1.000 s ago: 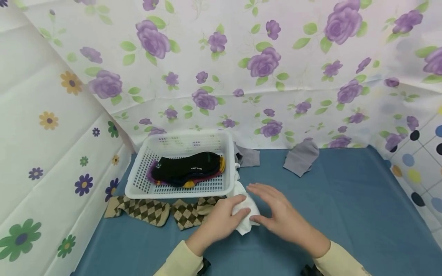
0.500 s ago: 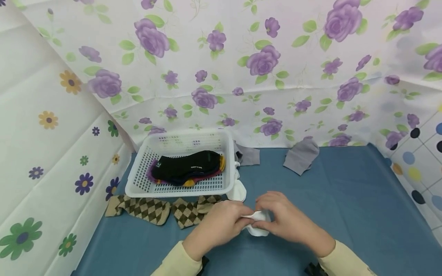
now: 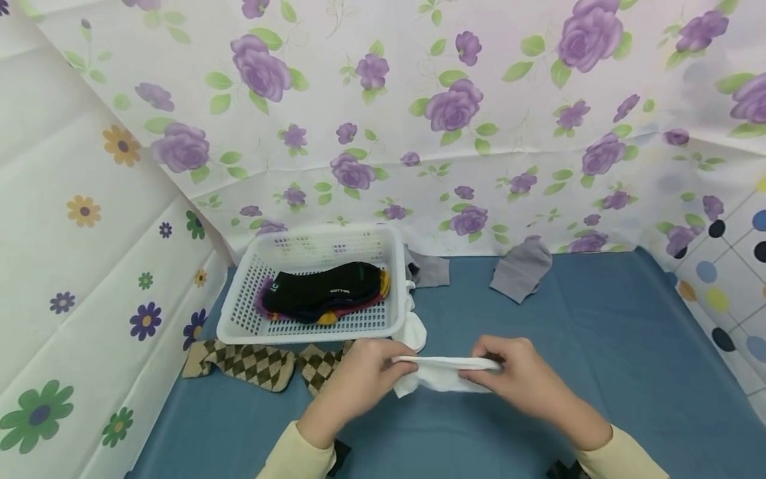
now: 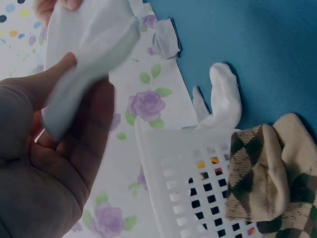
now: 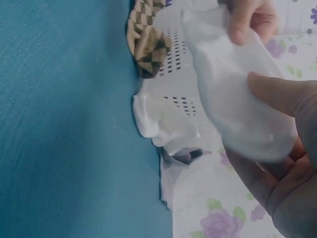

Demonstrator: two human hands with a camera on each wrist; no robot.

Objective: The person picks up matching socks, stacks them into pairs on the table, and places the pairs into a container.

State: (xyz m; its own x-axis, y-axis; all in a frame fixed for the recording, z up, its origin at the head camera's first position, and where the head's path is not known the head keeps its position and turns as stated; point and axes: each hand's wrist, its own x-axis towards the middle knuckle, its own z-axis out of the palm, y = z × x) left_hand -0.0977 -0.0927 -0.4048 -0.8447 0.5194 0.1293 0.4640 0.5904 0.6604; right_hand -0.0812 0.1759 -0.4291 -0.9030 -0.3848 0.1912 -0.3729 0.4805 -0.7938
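A white sock [image 3: 443, 374] is stretched flat between the two hands, lifted over the blue table. My left hand [image 3: 368, 372] pinches one end between thumb and fingers. The other end is pinched by my right hand [image 3: 522, 374]. In the right wrist view the sock [image 5: 237, 94] shows its broad face, with the right thumb on top and fingers beneath. In the left wrist view one end of the sock [image 4: 89, 74] curves down past the left palm. A second white sock [image 3: 413, 330] lies against the basket's right side, just beyond the left hand.
A white plastic basket [image 3: 311, 338] at the back left holds dark socks [image 3: 326, 291] with purple, red and yellow ones under them. Checkered socks [image 3: 254, 364] lie along its front. One grey sock [image 3: 432, 271] lies right of the basket, another [image 3: 522, 269] farther right by the floral sheet.
Both hands have taken hold of one white sock, lifted it off the other beside the basket, brought it nearer, and moved apart, stretching it sideways.
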